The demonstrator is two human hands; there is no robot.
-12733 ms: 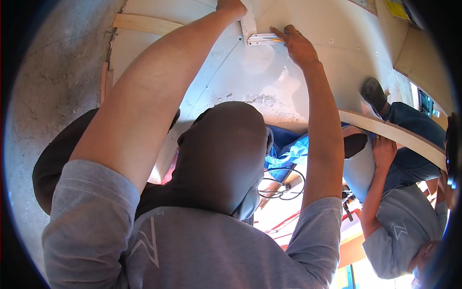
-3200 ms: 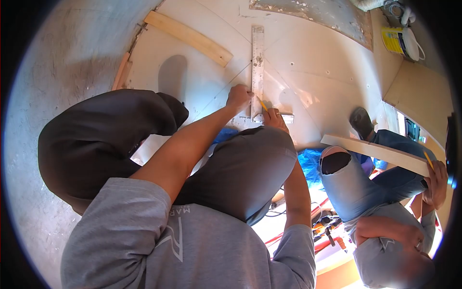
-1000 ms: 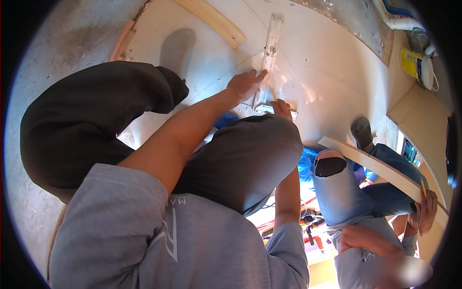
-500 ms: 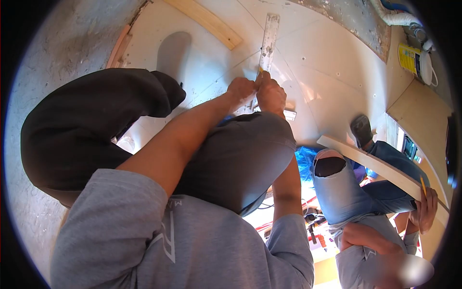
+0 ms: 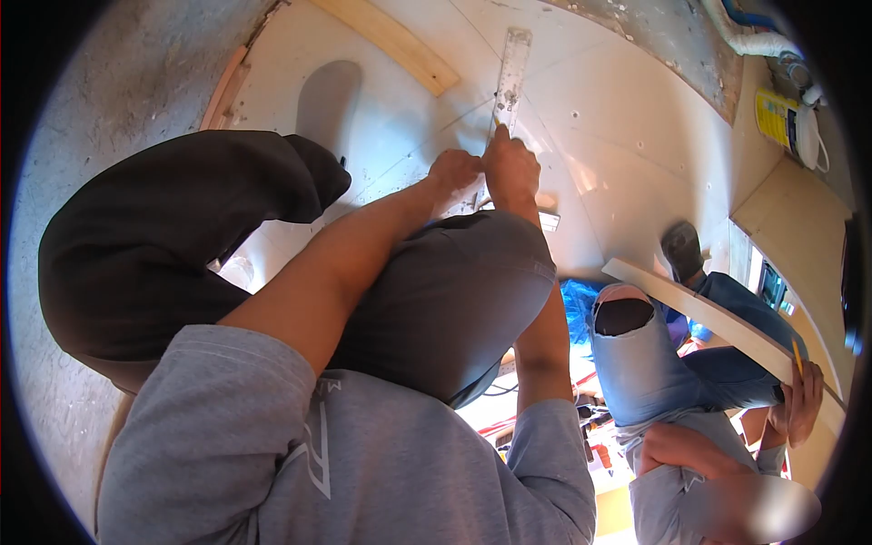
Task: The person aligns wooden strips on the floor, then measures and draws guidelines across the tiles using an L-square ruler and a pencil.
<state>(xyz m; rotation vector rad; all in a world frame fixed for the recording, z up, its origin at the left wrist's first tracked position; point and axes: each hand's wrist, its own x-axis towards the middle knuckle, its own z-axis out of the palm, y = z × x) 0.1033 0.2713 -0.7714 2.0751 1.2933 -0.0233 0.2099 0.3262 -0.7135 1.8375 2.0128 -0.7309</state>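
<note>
A worn metal straightedge (image 5: 514, 68) lies lengthwise ahead of me on a pale board (image 5: 627, 127) marked with thin lines. My right hand (image 5: 511, 171) is closed over the straightedge, and the yellow end of what looks like a pencil (image 5: 497, 120) sticks out past its fingers. Beside it, my left hand (image 5: 454, 171) is closed with its knuckles up, close to the straightedge's left side; whatever its fingers grip is hidden. A short pale bar (image 5: 549, 221) shows just behind my right hand, partly covered by my knee.
A wooden strip (image 5: 391, 41) lies at the far left. At right, a seated co-worker holds a long board (image 5: 704, 313) and a yellow pencil (image 5: 797, 354). Blue plastic (image 5: 578, 307) is near that person's knee. A yellow-and-white bucket (image 5: 788, 123) and pipes are at upper right.
My right hand has shifted slightly, its index finger now pointing further up along the straightedge. My left hand stays nearly in place. The co-worker's board has dipped slightly.
</note>
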